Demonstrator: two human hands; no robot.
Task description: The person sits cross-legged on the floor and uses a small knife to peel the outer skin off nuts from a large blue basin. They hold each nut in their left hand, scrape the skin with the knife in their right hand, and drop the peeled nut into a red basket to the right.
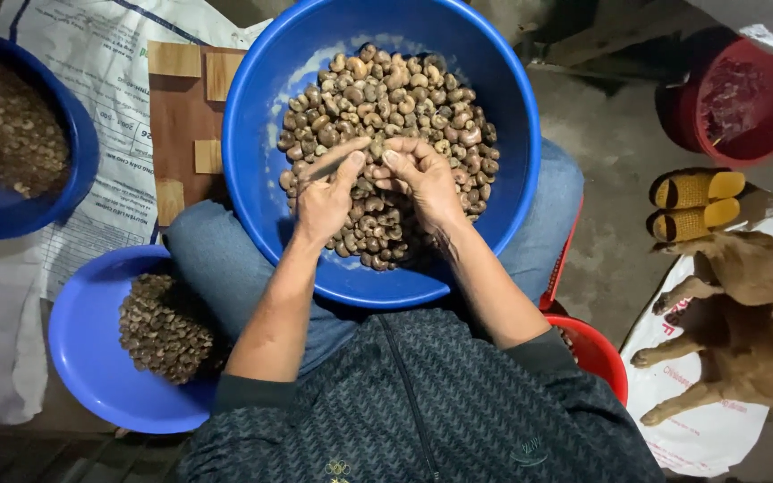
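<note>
A large blue basin (pixel 261 179) is seen resting on the person's lap, filled over its centre and upper half with brown cashew nuts (pixel 404 98). Both hands are held over the heap at the middle of the basin.

The left hand (pixel 326 201) is closed around a thin metal tool (pixel 333 161), whose point is directed toward 2 o'clock; the thumb is laid along the handle. The right hand (pixel 422 174) is curled, with a single nut (pixel 376 148) pinched between thumb and fingertips — this nut sits just above the heap, at the meeting point of the two hands. The tool tip appears to touch that nut, though contact cannot be confirmed.

At 8 o'clock from the basin, a smaller blue bowl (pixel 82 358) is noted on the floor, holding a darker pile of nuts. At 9 o'clock to 10 o'clock, a third blue bowl (pixel 82 152) with pale-brown contents is partly cut off by the frame. A wooden board (pixel 181 116) lies on a printed sack between these.

At 3 o'clock — well apart from the hands — a tan dog (pixel 753 313) is lying on a white sack, beside yellow slippers (pixel 695 206). A red bucket (pixel 744 98) stands at 2 o'clock.
</note>
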